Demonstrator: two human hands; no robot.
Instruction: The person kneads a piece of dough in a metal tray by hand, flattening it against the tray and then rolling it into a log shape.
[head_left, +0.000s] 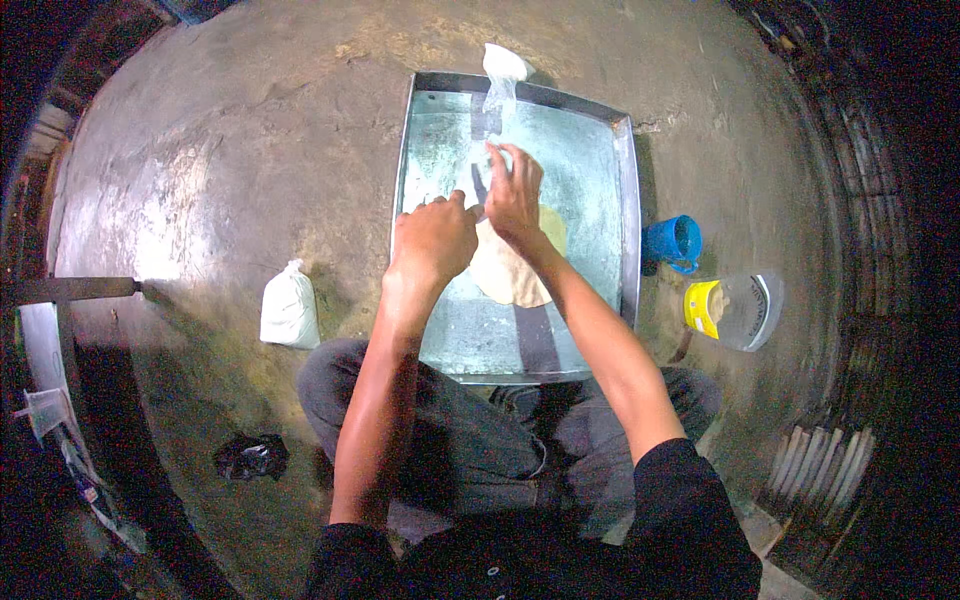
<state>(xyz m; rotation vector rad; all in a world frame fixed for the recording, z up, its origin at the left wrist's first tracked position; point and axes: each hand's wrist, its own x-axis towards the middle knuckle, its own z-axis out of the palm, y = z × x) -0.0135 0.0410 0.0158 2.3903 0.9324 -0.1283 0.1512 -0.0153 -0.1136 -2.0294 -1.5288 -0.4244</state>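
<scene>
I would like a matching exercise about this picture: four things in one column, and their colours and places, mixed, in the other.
Things:
1. dough sheet
2. mug
3. full bag
4. crumpled plastic

Colours and places:
A. white, on the floor left of the tray
B. black, on the floor at the picture's lower left
C. blue, just right of the tray
D. pale, lying flat in the tray

Pairs: 1-D, 2-C, 3-A, 4-B

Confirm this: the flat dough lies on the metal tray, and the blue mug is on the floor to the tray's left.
The side is wrong: the head view shows the blue mug on the floor to the right of the metal tray. The flat dough does lie on it.
</scene>
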